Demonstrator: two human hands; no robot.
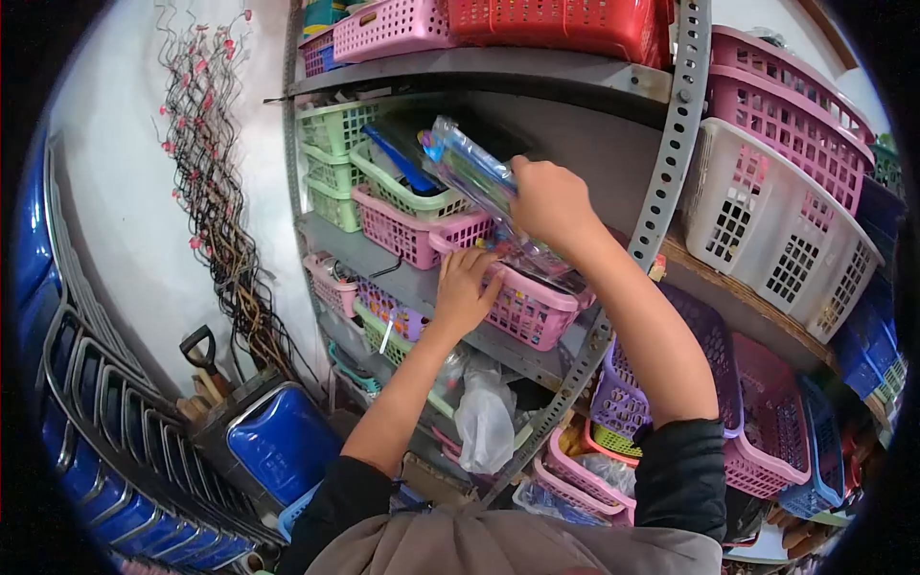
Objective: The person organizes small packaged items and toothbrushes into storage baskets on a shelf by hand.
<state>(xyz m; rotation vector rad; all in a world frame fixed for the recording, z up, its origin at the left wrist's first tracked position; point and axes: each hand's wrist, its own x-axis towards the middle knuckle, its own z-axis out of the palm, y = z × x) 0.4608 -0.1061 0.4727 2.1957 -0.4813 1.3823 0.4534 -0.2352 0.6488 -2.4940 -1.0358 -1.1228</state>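
Observation:
In my right hand [554, 203] is a clear plastic packet [474, 165] with blue and other coloured things inside, gripped by its near end and tilted up to the left. What exactly the packet contains I cannot make out. It is above a pink basket [535, 305] on the middle shelf. My left hand [466, 287] grips this basket's left rim, fingers over the edge and thumb against the side. Inside the basket lie more plastic-wrapped items [537, 259], partly hidden by my right hand and the packet.
Left of it, a green basket [407, 196] sits on another pink basket [412, 240]. The perforated metal shelf post [676, 144] rises at the right. A white basket [776, 225] stands beyond it. Blue chairs [125, 479] and a twig decoration [216, 144] are at left.

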